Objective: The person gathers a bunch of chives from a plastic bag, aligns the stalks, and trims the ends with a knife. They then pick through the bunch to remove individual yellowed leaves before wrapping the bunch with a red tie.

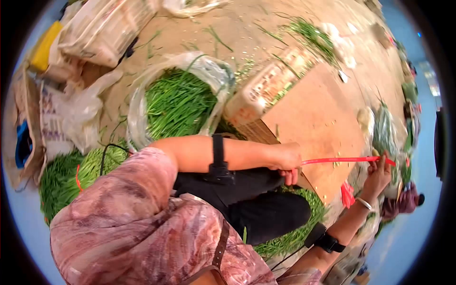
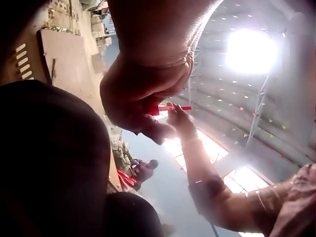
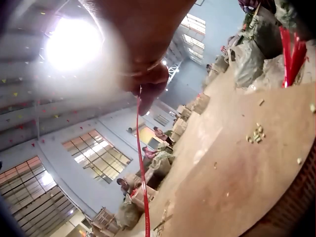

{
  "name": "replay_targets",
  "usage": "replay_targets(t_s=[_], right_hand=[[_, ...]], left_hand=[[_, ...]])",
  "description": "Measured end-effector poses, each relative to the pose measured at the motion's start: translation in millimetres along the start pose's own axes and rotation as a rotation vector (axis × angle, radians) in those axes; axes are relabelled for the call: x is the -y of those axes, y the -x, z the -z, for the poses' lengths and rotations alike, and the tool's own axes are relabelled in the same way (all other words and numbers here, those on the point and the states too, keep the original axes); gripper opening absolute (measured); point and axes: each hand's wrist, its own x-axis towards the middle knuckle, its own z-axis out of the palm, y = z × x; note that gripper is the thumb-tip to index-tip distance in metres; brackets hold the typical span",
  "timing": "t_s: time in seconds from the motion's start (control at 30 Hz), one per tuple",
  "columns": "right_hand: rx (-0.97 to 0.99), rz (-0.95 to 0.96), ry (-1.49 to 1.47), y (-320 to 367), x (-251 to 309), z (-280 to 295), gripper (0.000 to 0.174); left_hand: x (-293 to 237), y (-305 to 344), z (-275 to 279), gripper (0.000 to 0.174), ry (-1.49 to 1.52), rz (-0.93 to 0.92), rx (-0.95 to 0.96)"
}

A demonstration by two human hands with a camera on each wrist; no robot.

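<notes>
A narrow red plastic strip runs taut between the two hands, over the brown board. The left hand grips one end of it with curled fingers, near the board's close edge. Farther out, the right hand, with a bracelet at its wrist, pinches the strip near its other end. In the right wrist view the strip hangs from the right fingers. The left wrist view shows the left fist with red strip poking out. Small pale green cut bits lie on the board.
A bunch of red strips lies beside the board. An open plastic bag holds green stalks; more stalks lie behind the person. A white crate stands by the board. Other people sit farther off.
</notes>
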Motion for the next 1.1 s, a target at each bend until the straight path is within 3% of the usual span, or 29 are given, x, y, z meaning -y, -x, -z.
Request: replay_targets(t_s=[0.07,0.13,0.17,0.2,0.27,0.33,0.37,0.4,0.5,0.57,0.63,0.7,0.73,0.77,0.8,0.83,0.87,0.97,1.07,1.1], right_hand=[[-0.138,-0.343,0.158,-9.2,-23.0,-24.6,0.047],[-0.181,0.205,1.122,-5.5,-49.9,-47.1,0.062],[-0.123,0.145,1.024,-0.4,-55.5,-59.5,0.065],[-0.089,0.235,1.115,12.6,-47.8,-85.1,0.059],[0.103,0.694,1.301,33.3,-32.1,-131.6,0.052],[0.432,0.377,0.980,46.1,-61.0,-160.6,0.050],[0.505,0.301,1.021,51.6,-72.3,-169.5,0.045],[0.540,0.319,0.911,43.0,-118.5,-159.1,0.041],[0.472,0.436,0.911,43.7,-130.4,-159.1,0.036],[0.471,0.411,0.930,41.6,-125.5,-159.8,0.036],[0.428,0.391,0.937,38.4,-123.0,-154.4,0.033],[0.402,0.397,0.948,28.9,-140.2,-137.5,0.032],[0.364,0.417,0.951,22.6,-149.2,-129.3,0.032],[0.358,0.420,0.954,18.5,-156.9,-121.5,0.033],[0.369,0.421,0.957,22.0,-154.1,-118.2,0.033],[0.352,0.387,0.950,24.1,-147.9,-115.1,0.034],[0.326,0.355,0.945,25.5,-143.0,-112.5,0.034],[0.298,0.341,1.041,31.3,-125.9,-104.7,0.035],[0.287,0.397,1.172,41.2,-106.7,-101.5,0.034],[0.277,0.363,1.183,45.3,-104.8,-97.8,0.033]], left_hand=[[-2.2,-8.1,9.6,0.025,0.122,0.043,-0.095],[-1.8,-24.9,16.4,0.025,0.255,0.081,-0.183],[0.2,-36.9,17.1,0.026,0.296,0.065,-0.224],[2.6,-46.8,17.6,0.027,0.340,0.053,-0.263],[-4.6,-53.0,22.1,0.027,0.357,0.037,-0.278],[-8.4,-66.8,27.7,0.022,0.355,0.071,-0.264],[-10.3,-66.9,32.0,0.027,0.324,0.059,-0.233],[-10.7,-61.4,36.7,0.027,0.338,0.062,-0.247],[3.7,-45.5,56.9,0.040,0.324,0.025,-0.079],[29.1,7.2,90.8,0.038,0.230,-0.259,-0.162],[61.8,80.2,140.7,0.033,0.343,-0.254,-0.359],[138.2,140.5,204.8,0.029,0.335,-0.123,-0.889],[194.2,165.8,231.4,0.034,0.047,-0.030,-1.228],[239.8,195.7,247.3,0.048,-0.366,0.343,-1.349],[292.4,213.1,241.7,0.070,-0.288,0.319,-1.441],[318.6,222.3,235.0,0.095,-0.381,0.652,-1.343],[328.1,222.1,226.0,0.095,-0.371,0.652,-1.342],[342.9,208.2,197.1,0.129,-0.534,0.841,-1.342],[348.8,188.5,190.5,0.129,-0.549,0.896,-1.260],[362.6,178.2,185.7,0.129,-0.612,0.869,-1.342]])
